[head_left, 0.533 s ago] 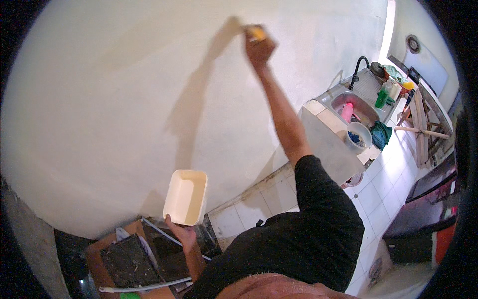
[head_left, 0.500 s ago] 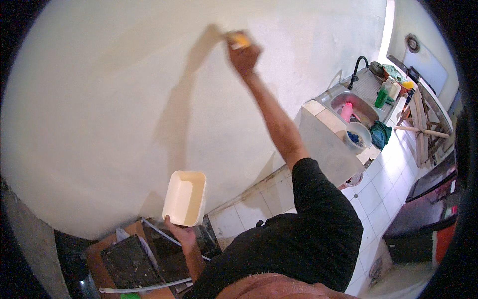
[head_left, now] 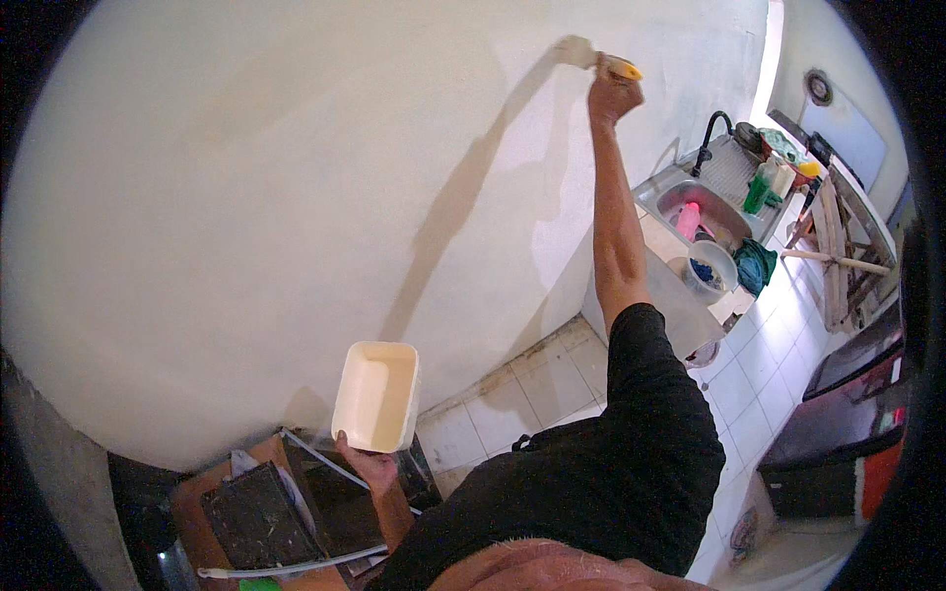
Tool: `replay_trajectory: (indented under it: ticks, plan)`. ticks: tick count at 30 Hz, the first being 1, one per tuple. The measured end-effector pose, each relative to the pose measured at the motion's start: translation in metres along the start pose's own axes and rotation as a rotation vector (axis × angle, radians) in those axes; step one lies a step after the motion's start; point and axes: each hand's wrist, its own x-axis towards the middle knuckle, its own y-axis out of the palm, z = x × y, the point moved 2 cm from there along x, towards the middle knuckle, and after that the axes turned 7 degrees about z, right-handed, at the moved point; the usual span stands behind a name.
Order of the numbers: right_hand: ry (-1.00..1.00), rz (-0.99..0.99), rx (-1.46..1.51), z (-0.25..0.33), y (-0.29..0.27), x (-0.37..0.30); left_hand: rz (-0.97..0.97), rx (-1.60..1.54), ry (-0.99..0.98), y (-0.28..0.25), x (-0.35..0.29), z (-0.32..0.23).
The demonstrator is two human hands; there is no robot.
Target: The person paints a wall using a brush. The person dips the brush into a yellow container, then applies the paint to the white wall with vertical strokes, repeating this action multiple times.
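Observation:
My right hand (head_left: 617, 100) is closed round the yellow handle of a paintbrush (head_left: 625, 68), high on the pale wall (head_left: 246, 197). The brush's bristle end points left toward the wall and is slightly blurred; whether it touches the surface I cannot tell. Low down at the left, my left hand (head_left: 371, 467) grips the near end of a cream rectangular tub (head_left: 394, 399), thumb at its rim. The tub is tilted so its inside shows, with pale cream colour on its bottom and walls.
A steel sink (head_left: 673, 187) with a black tap (head_left: 702, 148) and a pink bottle (head_left: 687, 219) stands to the right. On the counter edge sits a white bucket (head_left: 724, 261). Below the tub is a worn cabinet (head_left: 261, 517). White floor tiles (head_left: 552, 384) run along the wall.
My right hand has swept the brush rightward across the upper wall, and the arm's shadow moved with it. My left hand and the tub have shifted slightly to the right.

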Motion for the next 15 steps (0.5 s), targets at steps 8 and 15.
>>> replay_trajectory:
  ticks: [8, 15]
  plan:
    - [-0.167, 0.224, 0.034, 0.127, 0.067, -0.087, -0.015, 0.002, -0.053, 0.013, -0.011, -0.014]
    - [-0.199, 0.728, 0.652, 0.216, 0.078, -0.140, -0.029, -0.044, -0.016, 0.029, -0.007, -0.020]
